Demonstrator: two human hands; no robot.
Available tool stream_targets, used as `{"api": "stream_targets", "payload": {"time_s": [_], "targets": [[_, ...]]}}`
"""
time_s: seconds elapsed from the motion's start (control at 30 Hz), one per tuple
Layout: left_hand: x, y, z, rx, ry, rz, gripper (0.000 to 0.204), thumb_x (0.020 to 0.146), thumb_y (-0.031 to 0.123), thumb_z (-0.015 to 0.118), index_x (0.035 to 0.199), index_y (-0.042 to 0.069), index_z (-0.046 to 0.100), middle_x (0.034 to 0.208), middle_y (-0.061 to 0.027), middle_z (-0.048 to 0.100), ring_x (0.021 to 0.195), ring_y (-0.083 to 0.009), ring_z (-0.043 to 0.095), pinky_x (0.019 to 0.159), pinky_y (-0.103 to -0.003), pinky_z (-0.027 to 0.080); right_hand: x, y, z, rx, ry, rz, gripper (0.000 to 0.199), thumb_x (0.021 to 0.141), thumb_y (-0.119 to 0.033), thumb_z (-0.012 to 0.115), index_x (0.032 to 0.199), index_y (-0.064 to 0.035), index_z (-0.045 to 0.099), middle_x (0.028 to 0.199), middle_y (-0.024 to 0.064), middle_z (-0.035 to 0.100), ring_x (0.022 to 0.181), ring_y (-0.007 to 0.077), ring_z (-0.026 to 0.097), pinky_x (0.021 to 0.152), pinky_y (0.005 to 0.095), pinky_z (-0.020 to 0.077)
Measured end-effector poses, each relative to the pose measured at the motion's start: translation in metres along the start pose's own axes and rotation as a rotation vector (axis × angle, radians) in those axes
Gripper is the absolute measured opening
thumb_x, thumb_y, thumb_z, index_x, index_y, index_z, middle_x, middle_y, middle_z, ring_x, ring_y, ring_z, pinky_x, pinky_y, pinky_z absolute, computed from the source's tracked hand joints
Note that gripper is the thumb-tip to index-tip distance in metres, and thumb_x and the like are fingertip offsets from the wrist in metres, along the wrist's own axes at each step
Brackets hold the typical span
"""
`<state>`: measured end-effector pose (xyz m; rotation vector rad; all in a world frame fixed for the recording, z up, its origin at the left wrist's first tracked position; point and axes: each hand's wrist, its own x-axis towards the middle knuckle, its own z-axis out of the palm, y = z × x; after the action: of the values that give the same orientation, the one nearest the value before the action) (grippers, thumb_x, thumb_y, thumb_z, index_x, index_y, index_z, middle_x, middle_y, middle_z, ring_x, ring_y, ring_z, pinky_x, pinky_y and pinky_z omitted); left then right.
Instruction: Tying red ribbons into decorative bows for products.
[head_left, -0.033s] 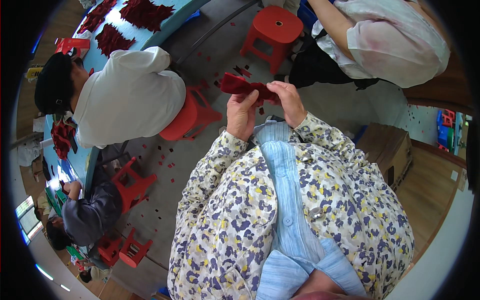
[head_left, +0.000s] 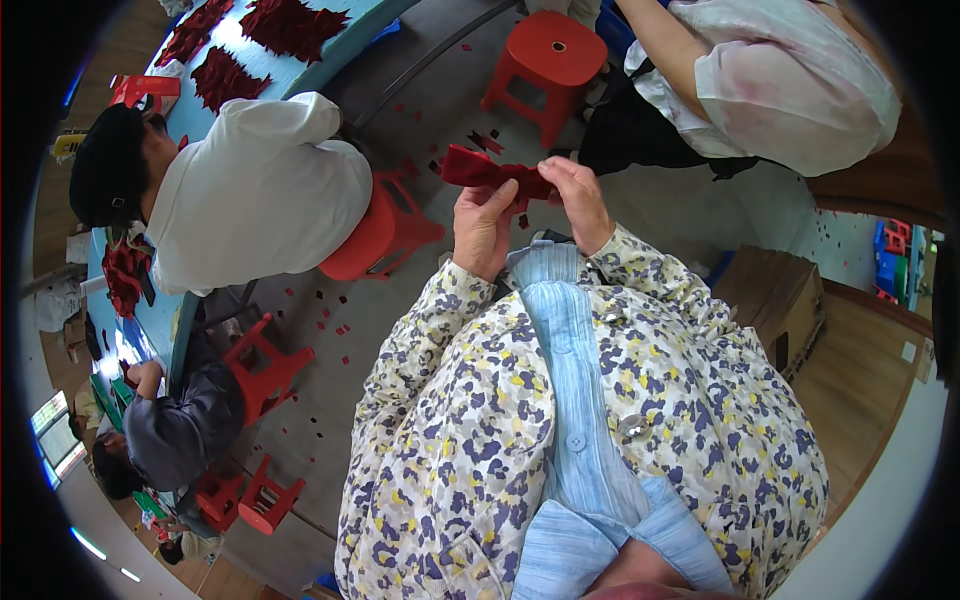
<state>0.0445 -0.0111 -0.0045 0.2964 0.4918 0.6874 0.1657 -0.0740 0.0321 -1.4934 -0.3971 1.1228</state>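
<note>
Cream jacket (head_left: 700,400) blotched purple and yellow, streaky light-blue shirt (head_left: 558,370), pointed collar (head_left: 563,550)

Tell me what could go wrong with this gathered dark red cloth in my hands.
Your left hand and right hand hold the gathered dark red cloth in mid-air, so a slipped pinch might drop it onto the grey floor. There it could be hard to spot among the red scraps, which might also slide underfoot.

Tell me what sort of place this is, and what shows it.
Likely a workshop handling cloth: dark red pieces lie heaped on a light blue table, red plastic stools stand about, and red scraps litter the floor.
</note>
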Motion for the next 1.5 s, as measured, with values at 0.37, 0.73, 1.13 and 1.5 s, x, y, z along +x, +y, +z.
{"api": "stream_targets", "payload": {"time_s": [0.37,0.73,1.13,1.5], "targets": [[-0.01,0.015,0.005,0.114,-0.083,-0.16,0.018,0.088,0.004,0.057,0.106,0.002,0.056,0.096,-0.0044,0.063,0.083,-0.0109,0.059,0.074,-0.025,0.047,0.004,0.004,-0.001,-0.138,-0.077,-0.055,0.021,0.09,-0.024,0.061,0.088,-0.003,0.063,0.073,-0.0022,0.059,0.067,0.0021,0.053,0.06,0.0188,0.0439],[-0.013,0.012,-0.001,0.296,-0.107,-0.113,0.021,0.088,0.009,0.06,0.106,0.001,0.056,0.094,-0.0033,0.063,0.078,-0.0079,0.06,0.065,-0.021,0.049,0.005,-0.011,-0.006,-0.216,-0.174,-0.035,0.027,0.087,-0.027,0.064,0.103,-0.0052,0.063,0.088,-0.0019,0.063,0.081,0.0053,0.055,0.074,0.0225,0.0441],[-0.015,0.013,0.002,0.538,-0.144,-0.148,0.026,0.083,0.008,0.065,0.107,0.0,0.058,0.089,-0.0026,0.064,0.075,-0.0068,0.06,0.066,-0.02,0.049,0.01,0.004,-0.009,-0.154,-0.13,0.006,0.023,0.086,-0.024,0.065,0.098,-0.0049,0.064,0.085,0.0003,0.064,0.074,0.0063,0.057,0.069,0.0229,0.0456],[-0.012,0.017,-0.017,0.295,-0.054,-0.436,0.022,0.087,0.022,0.064,0.103,0.009,0.059,0.091,0.0008,0.063,0.079,-0.0077,0.058,0.069,-0.025,0.045,0.006,0.005,-0.006,-0.028,0.003,-0.163,0.022,0.085,-0.028,0.068,0.096,-0.0092,0.063,0.082,-0.0036,0.063,0.067,0.0025,0.052,0.059,0.0195,0.0396]]}}
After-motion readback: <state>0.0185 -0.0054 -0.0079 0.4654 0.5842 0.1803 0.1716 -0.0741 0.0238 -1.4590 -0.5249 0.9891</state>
